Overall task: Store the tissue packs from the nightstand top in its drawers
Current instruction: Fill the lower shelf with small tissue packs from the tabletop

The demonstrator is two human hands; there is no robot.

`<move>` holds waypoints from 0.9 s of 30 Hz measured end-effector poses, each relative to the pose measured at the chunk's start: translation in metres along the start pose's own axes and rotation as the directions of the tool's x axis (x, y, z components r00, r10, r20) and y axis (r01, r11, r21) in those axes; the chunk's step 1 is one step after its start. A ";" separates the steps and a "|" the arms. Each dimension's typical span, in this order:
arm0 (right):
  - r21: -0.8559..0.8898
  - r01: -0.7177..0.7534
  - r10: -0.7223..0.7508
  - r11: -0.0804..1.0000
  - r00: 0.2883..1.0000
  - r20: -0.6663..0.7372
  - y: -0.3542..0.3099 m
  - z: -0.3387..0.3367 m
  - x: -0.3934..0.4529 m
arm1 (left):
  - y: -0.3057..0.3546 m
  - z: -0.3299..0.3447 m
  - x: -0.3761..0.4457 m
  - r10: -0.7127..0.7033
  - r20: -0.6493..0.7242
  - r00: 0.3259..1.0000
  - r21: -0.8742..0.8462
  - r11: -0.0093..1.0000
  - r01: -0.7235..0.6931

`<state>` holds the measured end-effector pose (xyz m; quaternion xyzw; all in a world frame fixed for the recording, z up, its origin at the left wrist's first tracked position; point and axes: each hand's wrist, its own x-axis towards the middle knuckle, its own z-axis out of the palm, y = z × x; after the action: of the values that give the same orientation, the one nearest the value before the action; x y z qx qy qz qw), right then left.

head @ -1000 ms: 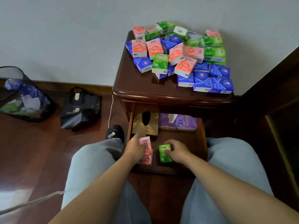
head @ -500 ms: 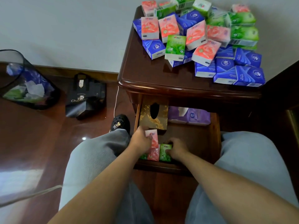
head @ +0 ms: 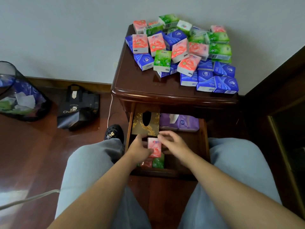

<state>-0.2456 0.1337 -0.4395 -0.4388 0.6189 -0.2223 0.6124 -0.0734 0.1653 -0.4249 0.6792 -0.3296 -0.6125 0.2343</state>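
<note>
A dark wooden nightstand carries a heap of several pink, green and blue tissue packs on its top. Its upper drawer stands pulled out between my knees. My left hand holds a pink tissue pack upright over the drawer's front left. Below it a green pack and a red-pink pack stand in the drawer. My right hand hovers just right of the pink pack, fingers spread and holding nothing.
At the drawer's back lie a gold tissue box and a purple tissue pack. Left on the floor are a black bag, a mesh waste bin, a white cable and my black shoe. Dark furniture stands right.
My right hand has let go of the green pack, which now stands in the drawer, and has lifted with fingers spread. My left hand has raised the pink pack slightly.
</note>
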 end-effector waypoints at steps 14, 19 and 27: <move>-0.583 -0.099 0.079 0.807 0.995 -0.060 0.042 -0.038 0.004 | -0.008 0.014 0.009 -0.031 0.031 0.999 0.740 0.672 -0.002; -0.657 -0.110 0.119 0.746 0.992 -0.031 0.055 -0.032 0.015 | -0.004 0.014 0.018 -0.143 0.049 0.988 0.840 0.542 0.037; -0.780 -0.062 0.134 0.623 0.991 0.028 0.055 -0.025 0.033 | -0.007 0.016 0.028 -0.271 0.072 0.960 0.883 0.465 0.065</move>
<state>-0.2799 0.1283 -0.4989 -0.6343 0.6512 0.1182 0.3996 -0.0871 0.1510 -0.4509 0.6665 -0.5480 -0.4450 -0.2397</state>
